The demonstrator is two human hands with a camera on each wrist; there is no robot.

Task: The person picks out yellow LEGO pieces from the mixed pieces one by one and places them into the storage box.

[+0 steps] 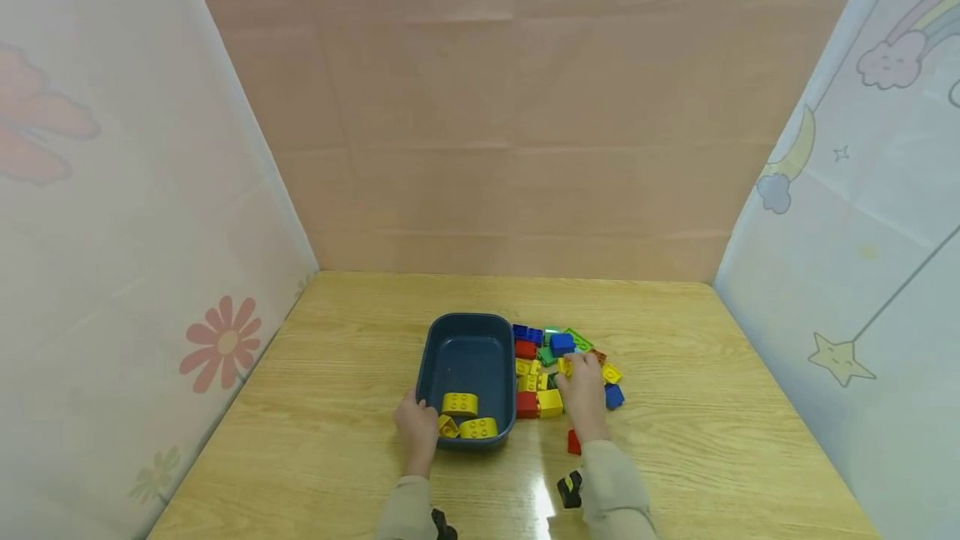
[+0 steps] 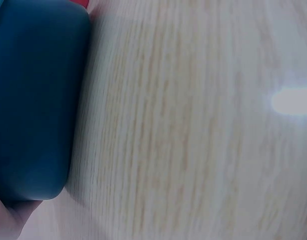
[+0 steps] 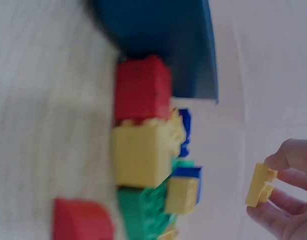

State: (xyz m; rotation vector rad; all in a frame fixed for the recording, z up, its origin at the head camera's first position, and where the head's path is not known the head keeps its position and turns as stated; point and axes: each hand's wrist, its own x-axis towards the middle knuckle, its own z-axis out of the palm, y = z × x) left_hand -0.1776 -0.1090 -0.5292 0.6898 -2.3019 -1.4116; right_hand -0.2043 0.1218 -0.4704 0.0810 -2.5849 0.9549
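My left hand (image 1: 417,430) grips the near left rim of a dark blue plastic bin (image 1: 472,350). Part of that hand shows beside the bin's corner in the left wrist view. Inside the bin, at its near end, lie a curved-sided yellow block (image 1: 460,403), another like it (image 1: 478,427) and a small yellow piece (image 1: 447,426). Right of the bin, my right hand (image 1: 583,397) is over a pile of toy building bricks. Between thumb and fingers it pinches a small yellow brick (image 3: 257,185), raised off the pile, its studs turned toward the palm.
Against the bin's right side sit a red brick (image 1: 527,405) and a larger yellow brick (image 1: 550,403). Blue, green and yellow bricks spread behind them. A red piece (image 1: 573,442) lies nearer the person, by the right wrist. Patterned sheets border the wooden table (image 1: 330,373).
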